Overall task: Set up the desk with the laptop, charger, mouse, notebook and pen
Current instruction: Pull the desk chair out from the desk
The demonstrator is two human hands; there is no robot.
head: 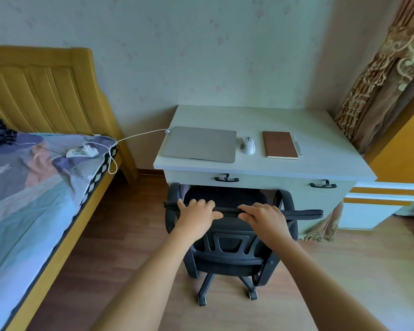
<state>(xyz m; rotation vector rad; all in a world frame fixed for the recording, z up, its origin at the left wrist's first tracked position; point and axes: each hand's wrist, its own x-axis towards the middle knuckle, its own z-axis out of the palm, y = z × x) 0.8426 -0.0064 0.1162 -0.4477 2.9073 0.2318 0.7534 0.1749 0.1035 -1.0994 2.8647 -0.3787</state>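
A closed grey laptop [199, 144] lies on the left of the white desk [320, 151]. A white charger cable [139, 134] runs from the laptop's back left corner to a charger and power strip [83, 151] on the bed. Right of the laptop sit a white mouse [248, 145], a brown notebook [280, 145] and a pale pen [298, 145], side by side. My left hand [197, 212] and my right hand [263, 215] both grip the top edge of the black office chair's backrest [230, 235], which stands tucked under the desk.
A bed [34, 199] with a yellow wooden headboard fills the left side, close to the chair. Patterned curtains [380, 80] hang at the right of the desk. The desk has two drawers with black handles [227, 179]. Wooden floor surrounds the chair.
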